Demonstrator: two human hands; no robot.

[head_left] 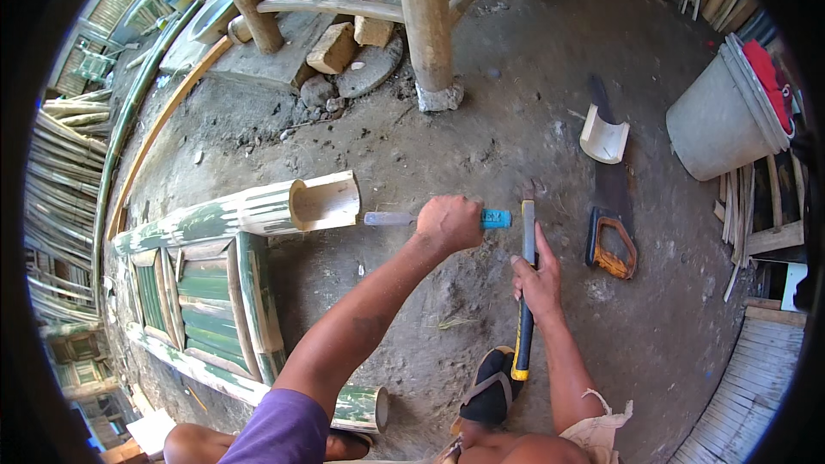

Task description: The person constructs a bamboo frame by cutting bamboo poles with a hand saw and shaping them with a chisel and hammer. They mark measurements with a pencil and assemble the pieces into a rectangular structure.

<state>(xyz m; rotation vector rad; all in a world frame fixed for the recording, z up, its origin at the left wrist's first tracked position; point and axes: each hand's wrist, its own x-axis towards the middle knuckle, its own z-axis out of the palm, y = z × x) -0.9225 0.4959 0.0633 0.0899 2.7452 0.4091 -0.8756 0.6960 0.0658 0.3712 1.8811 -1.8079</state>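
Note:
My left hand (449, 223) is closed round a chisel, its teal handle end (496, 219) sticking out on the right and its flat metal blade (387, 218) on the left. The blade's tip points at the cut end of a thick green bamboo pole (210, 215), with a small gap between them. My right hand (539, 279) grips a hammer (526, 241) by its grey, black and yellow handle. The hammer's head is up beside the chisel's butt, apart from it. The pole's right end is cut away into an open trough (331, 202) and forms the top of a slatted bamboo frame (204, 296).
A handsaw (612, 245) lies right of the hammer, with a split bamboo piece (604, 136) by its blade. A grey bucket (726, 116) holds red cloth. A wooden post (423, 26) stands ahead near bricks (333, 49). My sandalled foot (490, 387) is below the hammer.

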